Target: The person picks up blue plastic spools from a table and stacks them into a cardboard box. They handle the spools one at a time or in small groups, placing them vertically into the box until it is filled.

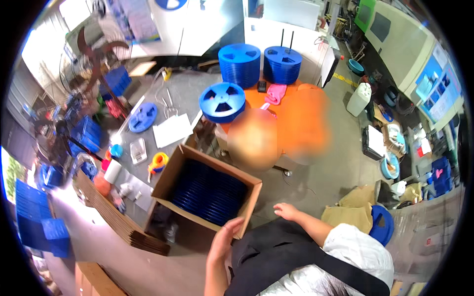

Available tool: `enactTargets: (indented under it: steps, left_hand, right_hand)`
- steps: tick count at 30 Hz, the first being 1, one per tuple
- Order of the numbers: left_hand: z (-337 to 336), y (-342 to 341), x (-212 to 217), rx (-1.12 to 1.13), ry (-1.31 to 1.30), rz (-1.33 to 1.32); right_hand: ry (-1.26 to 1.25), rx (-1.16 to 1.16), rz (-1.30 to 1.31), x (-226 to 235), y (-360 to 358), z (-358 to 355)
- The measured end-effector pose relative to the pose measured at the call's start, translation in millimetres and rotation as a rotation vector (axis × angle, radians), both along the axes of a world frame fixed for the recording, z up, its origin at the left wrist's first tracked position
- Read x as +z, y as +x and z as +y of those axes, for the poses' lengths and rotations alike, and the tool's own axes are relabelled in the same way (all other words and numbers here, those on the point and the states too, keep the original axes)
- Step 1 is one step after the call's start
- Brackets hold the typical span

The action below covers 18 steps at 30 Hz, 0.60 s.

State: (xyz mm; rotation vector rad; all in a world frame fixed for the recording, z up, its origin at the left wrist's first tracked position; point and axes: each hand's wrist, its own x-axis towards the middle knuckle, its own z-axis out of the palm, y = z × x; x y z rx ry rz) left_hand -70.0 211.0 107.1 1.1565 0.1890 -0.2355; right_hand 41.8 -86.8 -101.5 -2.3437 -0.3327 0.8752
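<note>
Cardboard box (170, 175) of blue reels (210, 192), left hand (224, 239) spread against its corner, right hand (286, 211) open, empty

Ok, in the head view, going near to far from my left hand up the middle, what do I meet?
Left hand → open cardboard box of dark blue reels → single blue reel on the table → two tall stacks of blue reels.
</note>
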Motion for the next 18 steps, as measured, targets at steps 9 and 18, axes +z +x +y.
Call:
enactTargets:
  steps: [9, 18]
  left_hand:
    - [-1.6, 94.2, 211.5, 0.458, -0.792, -1.228]
    - [8.2, 145.6, 133.3, 0.541, -0.595, -1.079]
  right_hand:
    - [0.008, 0.491, -0.052, -2.2, 69.4, 87.3]
    - [-0.040, 0.602, -0.079, -39.3, 181.7, 98.3]
